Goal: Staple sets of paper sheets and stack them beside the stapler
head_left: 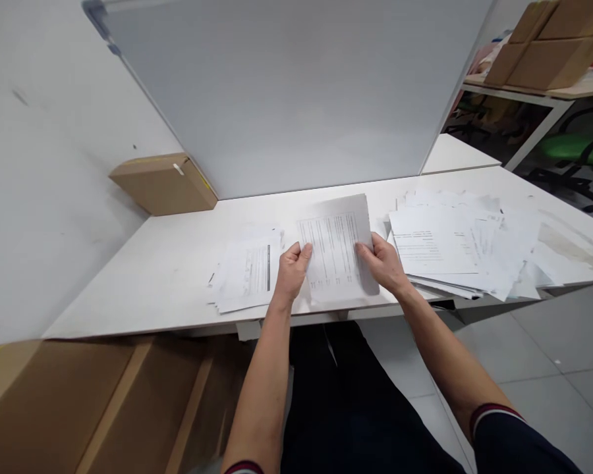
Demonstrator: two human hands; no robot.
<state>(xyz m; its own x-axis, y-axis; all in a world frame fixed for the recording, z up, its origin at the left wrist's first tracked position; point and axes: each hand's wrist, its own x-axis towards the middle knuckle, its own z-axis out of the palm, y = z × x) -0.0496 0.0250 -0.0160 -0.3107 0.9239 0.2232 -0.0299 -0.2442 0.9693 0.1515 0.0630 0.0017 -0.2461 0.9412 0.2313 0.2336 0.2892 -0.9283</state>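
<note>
A printed sheet of paper (335,245) is held a little above the white desk (168,270), one hand on each side edge. My left hand (291,271) pinches its left edge with thumb on top. My right hand (383,263) grips its right edge the same way. A small stack of printed pages (244,276) lies just left of my left hand. A large, loosely spread pile of papers (462,247) lies just right of my right hand.
A grey divider panel (296,92) stands along the desk's back edge. A brown cardboard box (163,183) sits at the back left, larger cardboard boxes (79,408) below the desk's front left. A table with cartons (548,46) and green chair (580,148) stand at the far right.
</note>
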